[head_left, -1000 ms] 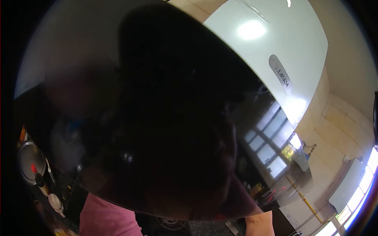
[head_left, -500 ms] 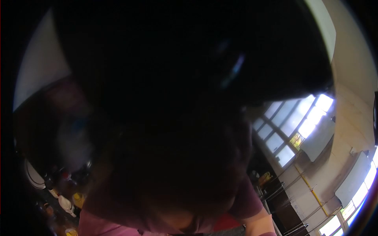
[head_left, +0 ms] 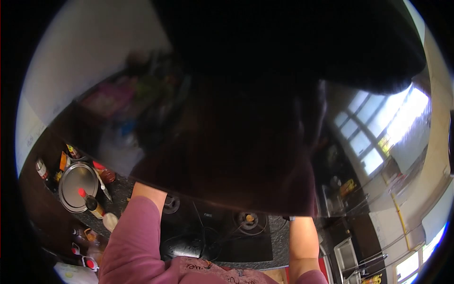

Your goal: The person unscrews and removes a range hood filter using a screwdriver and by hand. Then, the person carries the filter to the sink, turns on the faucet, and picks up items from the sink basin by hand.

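A large dark glossy surface point(head_left: 246, 151) fills the upper and middle view, showing faint reflections. My left forearm point(head_left: 149, 193), below a mauve sleeve, runs up behind its lower edge. On the other side my right forearm point(head_left: 303, 239) does likewise, with a dark band partly visible at the wrist. Both hands are hidden there, so what they touch or hold does not show. Between the arms lies a black glass gas cooktop point(head_left: 236, 248) with a burner point(head_left: 248, 219) near its right side; another burner point(head_left: 171, 204) is beside my left forearm.
On the speckled counter point(head_left: 279, 236) at left stand a round metal tray point(head_left: 78, 187), a red-capped dark bottle point(head_left: 92, 204), a pale round dish point(head_left: 110, 221) and a knife-like utensil point(head_left: 104, 187). A metal sink point(head_left: 346, 258) lies at right. Windows point(head_left: 373, 128) show at upper right.
My view has shifted, and the dark surface now covers less of the lower scene. The cooktop, both forearms and the left-hand counter items have come into sight.
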Tool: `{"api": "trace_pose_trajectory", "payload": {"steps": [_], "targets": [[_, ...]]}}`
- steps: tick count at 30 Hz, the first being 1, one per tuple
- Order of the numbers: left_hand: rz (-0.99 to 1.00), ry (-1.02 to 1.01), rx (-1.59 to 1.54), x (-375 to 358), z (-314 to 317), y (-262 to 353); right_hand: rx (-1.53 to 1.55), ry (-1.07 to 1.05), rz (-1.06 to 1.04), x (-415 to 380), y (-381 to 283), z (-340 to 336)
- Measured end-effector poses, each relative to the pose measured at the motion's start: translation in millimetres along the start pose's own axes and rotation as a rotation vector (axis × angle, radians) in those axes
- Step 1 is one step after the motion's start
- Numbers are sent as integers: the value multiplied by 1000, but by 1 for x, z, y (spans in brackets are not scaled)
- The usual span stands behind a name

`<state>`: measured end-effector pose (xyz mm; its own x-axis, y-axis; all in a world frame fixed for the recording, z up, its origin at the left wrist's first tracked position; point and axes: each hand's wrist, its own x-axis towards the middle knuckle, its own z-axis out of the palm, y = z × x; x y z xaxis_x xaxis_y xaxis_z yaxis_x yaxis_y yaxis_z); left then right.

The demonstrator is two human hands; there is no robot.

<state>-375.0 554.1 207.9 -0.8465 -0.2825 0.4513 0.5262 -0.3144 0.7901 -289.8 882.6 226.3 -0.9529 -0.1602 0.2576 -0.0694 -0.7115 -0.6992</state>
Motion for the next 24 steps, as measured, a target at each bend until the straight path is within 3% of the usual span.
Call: {"api": "trace_pose_trajectory", "payload": {"steps": [12, 14, 16, 24], "targets": [[-171, -131, -146, -193, 30, 10, 242, 135, 71, -230, 49, -57], [-196, -167, -150, -219, 48, 7, 55, 51, 32, -278, 52, -151], [-214, -213, -154, -235, 67, 4, -209, 434, -40, -331, 48, -244], [-328, -538, -169, -322, 187, 4, -150, 760, -151, -494, -25, -184]]}}
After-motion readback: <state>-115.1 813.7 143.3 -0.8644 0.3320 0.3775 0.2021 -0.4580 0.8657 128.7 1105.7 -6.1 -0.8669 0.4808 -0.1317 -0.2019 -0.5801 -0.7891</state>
